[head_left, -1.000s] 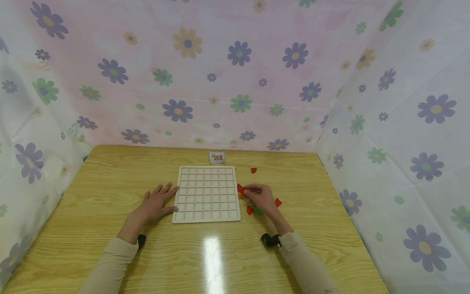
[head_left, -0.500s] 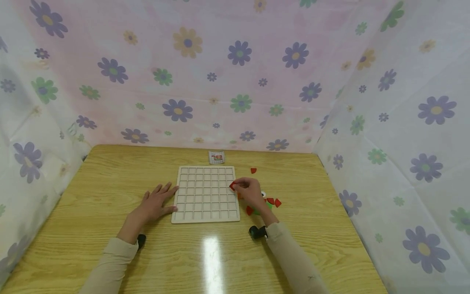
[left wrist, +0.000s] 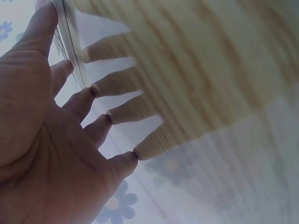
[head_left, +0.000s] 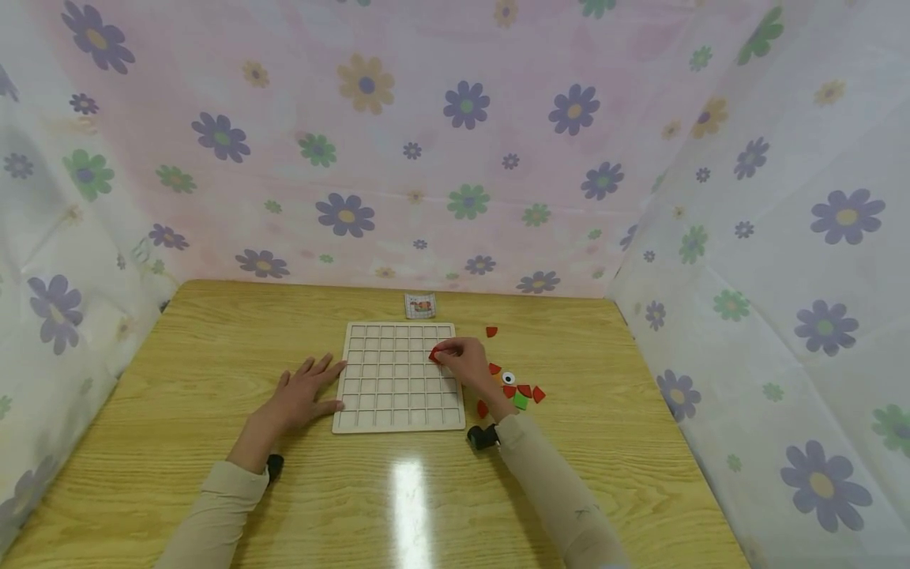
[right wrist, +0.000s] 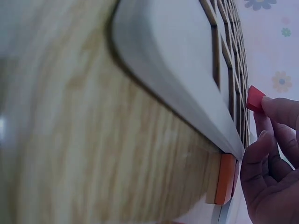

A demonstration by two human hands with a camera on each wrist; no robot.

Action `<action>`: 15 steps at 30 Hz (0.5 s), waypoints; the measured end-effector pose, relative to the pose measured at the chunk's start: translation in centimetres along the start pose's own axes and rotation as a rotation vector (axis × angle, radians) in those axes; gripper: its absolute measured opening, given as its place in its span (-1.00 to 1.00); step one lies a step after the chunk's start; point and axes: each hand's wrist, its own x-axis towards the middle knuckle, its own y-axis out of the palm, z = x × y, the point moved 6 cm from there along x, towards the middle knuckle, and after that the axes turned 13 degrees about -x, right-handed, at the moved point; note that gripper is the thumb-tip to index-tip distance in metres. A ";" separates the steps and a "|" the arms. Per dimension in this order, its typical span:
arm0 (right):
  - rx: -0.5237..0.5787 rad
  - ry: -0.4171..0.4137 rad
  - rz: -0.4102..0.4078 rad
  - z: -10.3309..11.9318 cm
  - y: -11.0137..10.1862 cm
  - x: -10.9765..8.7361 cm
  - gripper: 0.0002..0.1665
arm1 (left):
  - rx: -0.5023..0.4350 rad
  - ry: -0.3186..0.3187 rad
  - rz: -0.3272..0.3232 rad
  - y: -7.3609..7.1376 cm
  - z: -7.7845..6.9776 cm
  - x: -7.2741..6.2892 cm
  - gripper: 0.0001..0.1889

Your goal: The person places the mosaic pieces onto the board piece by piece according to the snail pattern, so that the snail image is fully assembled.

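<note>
A pale wooden board with a square grid (head_left: 398, 382) lies on the table. Over its right part my right hand (head_left: 465, 363) pinches a red piece (head_left: 434, 355) between thumb and fingertips; in the right wrist view the red piece (right wrist: 255, 99) shows at the fingertips, by the grid ridges. My left hand (head_left: 298, 395) rests on the table with fingers spread, the thumb and a fingertip touching the board's left edge. In the left wrist view the left hand (left wrist: 60, 130) has its fingertips on the table along that edge.
Right of the board lie several loose red pieces (head_left: 524, 390), a green square (head_left: 521, 402) and a white round eye piece (head_left: 508, 378). An orange piece (right wrist: 225, 178) sits against the board's edge. A small picture card (head_left: 420, 306) lies behind the board. Flowered cloth surrounds the table.
My right hand has picked up the red piece from the loose pieces and carried it left over the board's grid. The left hand has stayed in place.
</note>
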 end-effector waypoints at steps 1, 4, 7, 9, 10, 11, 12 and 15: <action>-0.011 0.001 0.003 0.0 0.1 0.1 -0.85 | 0.001 0.000 -0.001 0.0 0.0 0.0 -0.23; -0.022 -0.004 0.014 0.0 0.4 0.5 -0.85 | 0.002 -0.002 -0.001 0.0 0.0 0.0 -0.23; -0.030 0.001 0.030 -0.1 0.6 0.7 -0.85 | 0.001 -0.002 0.001 0.0 0.0 0.0 -0.23; -0.039 0.003 0.042 -0.2 0.7 0.8 -0.84 | -0.002 -0.003 0.003 0.0 0.0 0.0 -0.23; -0.046 0.007 0.050 -0.1 0.7 0.9 -0.84 | -0.003 -0.003 0.004 0.0 0.0 0.0 -0.23; -0.056 0.006 0.058 -0.1 0.8 1.0 -0.84 | -0.002 -0.005 0.005 0.0 0.0 0.0 -0.23; -0.064 0.006 0.066 -0.1 0.9 1.0 -0.84 | 0.000 -0.007 0.006 0.1 0.0 0.1 -0.23; -0.092 -0.001 0.082 0.3 0.8 1.1 -0.84 | 0.018 -0.009 0.007 0.1 0.0 0.1 -0.23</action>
